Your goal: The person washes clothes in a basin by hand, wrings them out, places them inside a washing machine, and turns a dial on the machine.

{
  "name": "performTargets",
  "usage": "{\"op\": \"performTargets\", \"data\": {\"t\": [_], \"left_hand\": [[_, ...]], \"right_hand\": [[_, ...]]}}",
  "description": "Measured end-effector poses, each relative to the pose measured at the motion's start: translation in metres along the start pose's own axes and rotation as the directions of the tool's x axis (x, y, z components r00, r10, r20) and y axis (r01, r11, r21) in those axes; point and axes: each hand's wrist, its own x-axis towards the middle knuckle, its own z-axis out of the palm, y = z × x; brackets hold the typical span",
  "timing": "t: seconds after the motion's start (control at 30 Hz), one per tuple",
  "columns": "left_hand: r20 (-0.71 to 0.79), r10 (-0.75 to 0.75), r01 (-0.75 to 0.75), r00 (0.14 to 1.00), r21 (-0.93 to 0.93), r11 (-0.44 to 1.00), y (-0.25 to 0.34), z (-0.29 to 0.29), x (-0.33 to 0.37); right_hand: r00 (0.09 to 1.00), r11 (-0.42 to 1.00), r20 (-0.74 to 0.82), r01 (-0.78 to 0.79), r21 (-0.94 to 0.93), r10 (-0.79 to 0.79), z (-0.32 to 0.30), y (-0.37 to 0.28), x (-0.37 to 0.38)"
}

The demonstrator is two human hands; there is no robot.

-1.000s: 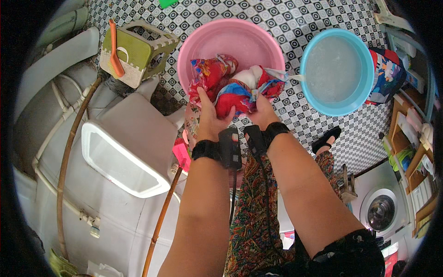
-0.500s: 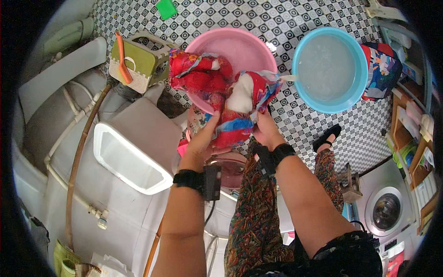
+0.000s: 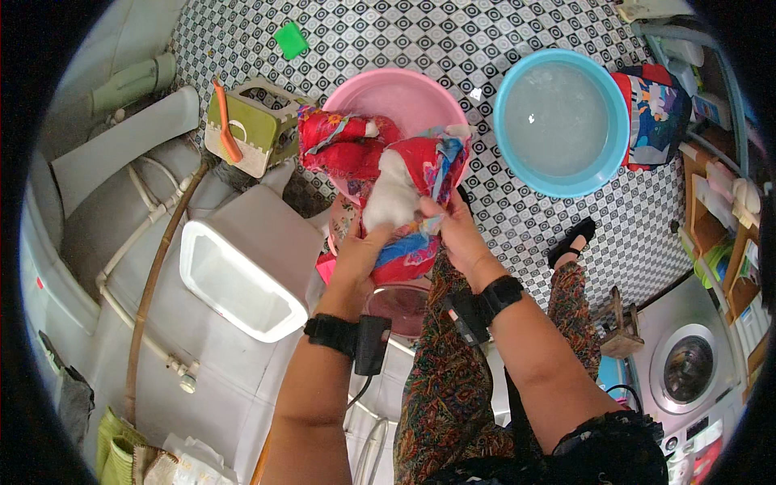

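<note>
Red, blue-printed fabric article with a white section [image 3: 396, 190] lies bunched across the near side of the round pink plastic basin [image 3: 404, 101], its close end drawn out past the rim toward the body. Left hand [image 3: 360, 257]: thumb over the cloth, fingers hidden beneath; gripping that end, presumably to carry its sagging weight. Right hand [image 3: 459, 236]: thumb and fingers pinching the gathered edge opposite, probably to keep the fold spread between both hands. Remaining bulk rests in and over the basin, which likely takes most of the load and any drips. Light-blue round plastic basin [image 3: 500, 121], holding cloudy liquid, stands apart to the right, seemingly within easy reach. Orange-handled brush [image 3: 225, 125] lies on the green-and-cream plastic stool [image 3: 263, 125], perhaps for keeping off the patterned floor [image 3: 485, 32].
</note>
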Motion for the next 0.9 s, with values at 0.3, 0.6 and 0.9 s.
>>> {"op": "performTargets", "data": {"t": [0.3, 0.6, 0.9], "left_hand": [[0.082, -0.26, 0.268, 0.962, -0.115, 0.956, 0.033, -0.021, -0.048], [0.121, -0.284, 0.292, 0.951, -0.053, 0.955, 0.062, -0.038, -0.066], [0.341, -0.008, -0.203, 0.94, 0.578, 0.79, 0.085, 0.015, -0.032]], "right_hand": [[0.982, 0.921, 0.188, -0.08, 0.382, 0.008, -0.063, -0.026, 0.006], [0.921, 0.851, 0.318, -0.346, 0.395, 0.227, -0.042, -0.043, 0.035], [0.962, 0.989, 0.264, 0.036, 0.145, -0.074, -0.06, -0.093, -0.002]]}}
